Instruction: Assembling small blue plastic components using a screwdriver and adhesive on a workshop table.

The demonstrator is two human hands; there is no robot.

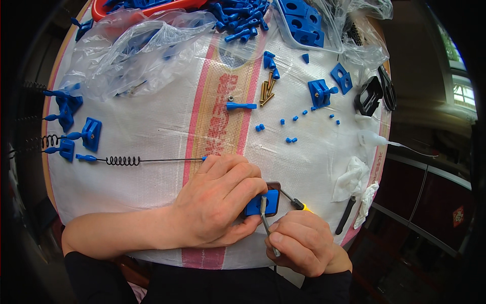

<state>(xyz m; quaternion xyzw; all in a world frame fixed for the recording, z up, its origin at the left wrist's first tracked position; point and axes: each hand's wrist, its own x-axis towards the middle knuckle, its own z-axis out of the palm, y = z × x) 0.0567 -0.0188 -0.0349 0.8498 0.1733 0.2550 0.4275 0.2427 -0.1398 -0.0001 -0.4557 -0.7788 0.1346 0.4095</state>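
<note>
My left hand is closed on a blue plastic block, pressing it down near the table's front edge. Under the block lies a dark square piece with a brownish rim. My right hand pinches a slim, bent grey tool; its upper end rests on the block, and its exact kind is unclear. From behind the right knuckles sticks out a screwdriver with a black and yellow handle, its shaft pointing to the block. Beyond my left fingers runs a black rod with a coil spring and blue ends.
At the left edge sit several blue brackets with springs. Brass screws, small blue plugs and a blue bracket lie mid-table and right. Plastic bags and a red tray stand far off. Crumpled tissue lies right.
</note>
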